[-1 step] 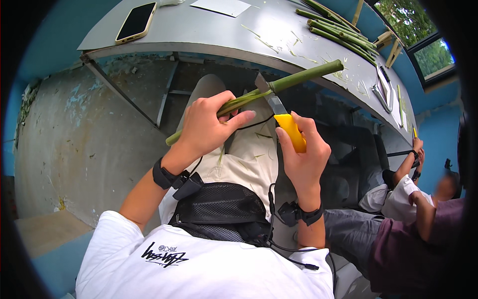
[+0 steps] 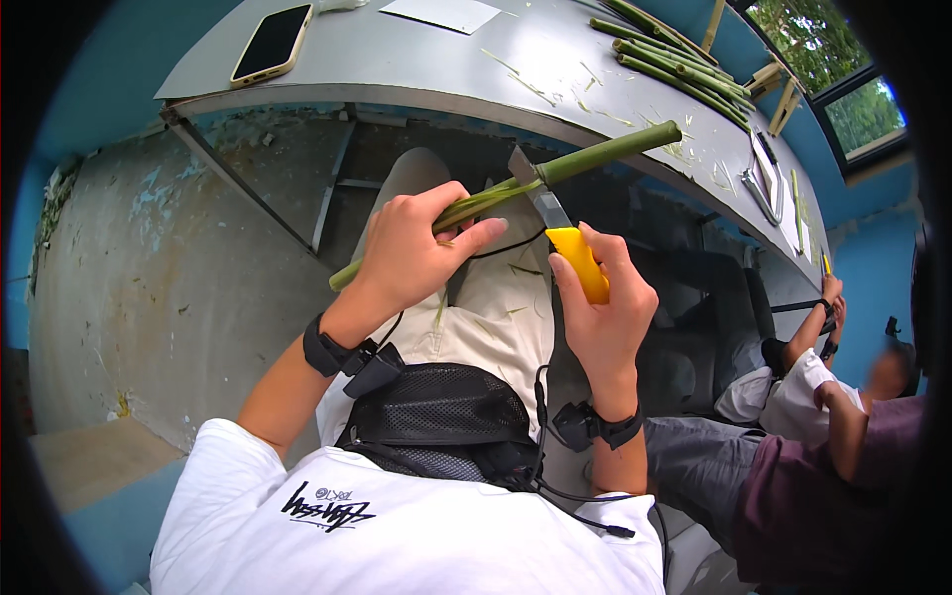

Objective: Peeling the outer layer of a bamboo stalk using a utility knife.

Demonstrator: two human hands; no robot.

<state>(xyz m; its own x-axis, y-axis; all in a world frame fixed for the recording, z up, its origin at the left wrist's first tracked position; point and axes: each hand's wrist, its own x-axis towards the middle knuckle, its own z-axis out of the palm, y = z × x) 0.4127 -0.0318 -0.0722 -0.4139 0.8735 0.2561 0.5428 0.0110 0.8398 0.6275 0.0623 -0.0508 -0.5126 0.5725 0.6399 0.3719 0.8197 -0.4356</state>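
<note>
A green bamboo stalk (image 2: 607, 154) slants above my lap, its far end up to the right, near the table edge. My left hand (image 2: 412, 241) is closed around its lower part, thumb along the near side. In my right hand (image 2: 607, 297) is a utility knife with a yellow handle (image 2: 578, 263). Its wide metal blade (image 2: 543, 201) crosses the stalk just below a joint, and the tip shows beyond it. On the left-hand side of the blade the stalk is pared, with pale strips along it.
A grey table (image 2: 377, 69) curves across the far side, strewn with shavings. On it lie a phone (image 2: 271, 45), a white sheet (image 2: 441, 14), a pile of green stalks (image 2: 684, 69) and a metal-framed tool (image 2: 764, 188). Other people (image 2: 783, 436) sit close on the right.
</note>
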